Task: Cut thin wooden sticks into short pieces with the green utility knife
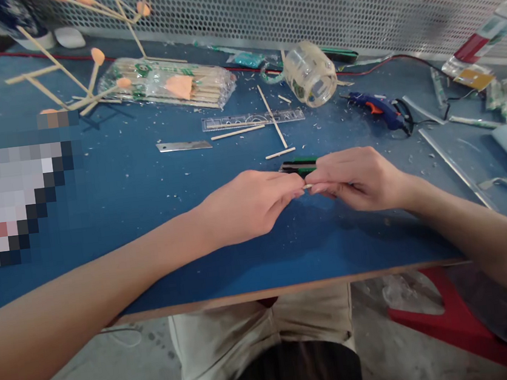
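Note:
A short piece of thin wooden stick (308,186) is pinched between my two hands, above the blue table near its front edge. My left hand (255,205) has its fingertips closed on one end. Almost touching it, my right hand (362,177) grips the other end; most of the stick is hidden in the fingers. Just behind my hands lies a green and black utility knife (299,165), partly covered by my right hand. Beyond it are loose sticks (280,153), a clear ruler (252,119) and a bare snap-off blade (184,145).
A bag of wooden sticks (209,88) lies at the back, beside stick frames with orange lumps (98,56). Farther right are a tipped clear jar (310,73), a blue glue gun (381,108) and a bottle (478,39). A perforated metal screen (261,12) closes the back.

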